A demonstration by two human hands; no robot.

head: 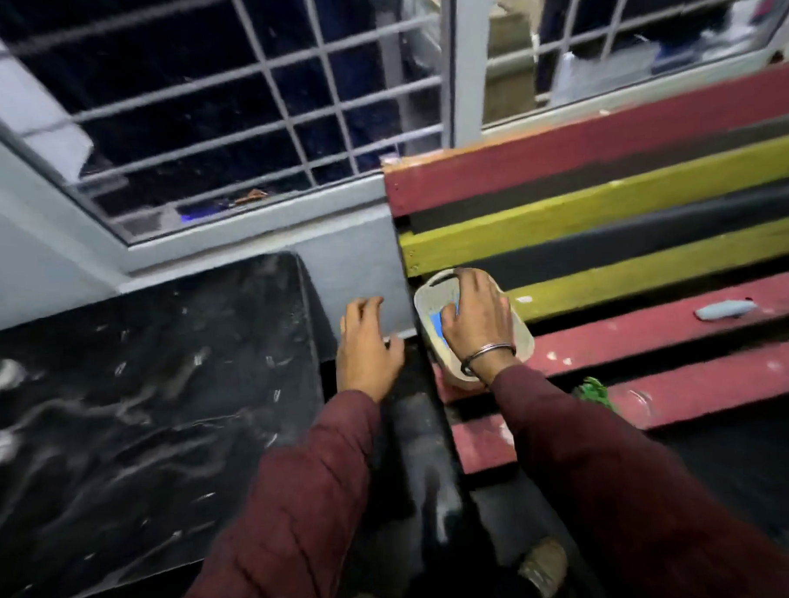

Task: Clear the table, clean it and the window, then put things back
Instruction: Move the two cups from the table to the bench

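Right hand: my right hand lies on top of a small pale plastic basket, fingers curled down over its rim and into it (a metal bangle sits on that wrist).
Basket: it rests tilted on the near end of the bench, at the bench's left edge, and something blue shows inside, under my fingers; I cannot tell what it is.
Left hand: my left hand hangs free with fingers loosely spread, holding nothing, over the gap between the table and the bench.
Table: the black marbled table top lies to my left, streaked with pale smears, just below the window sill.
Window: the window with its grey metal grille stands behind the table, dark beyond the glass.
Bench: slats painted red, yellow and black; a pale blue lump lies on a red slat well to the right of the basket, and something green pokes up between slats beside my right sleeve.
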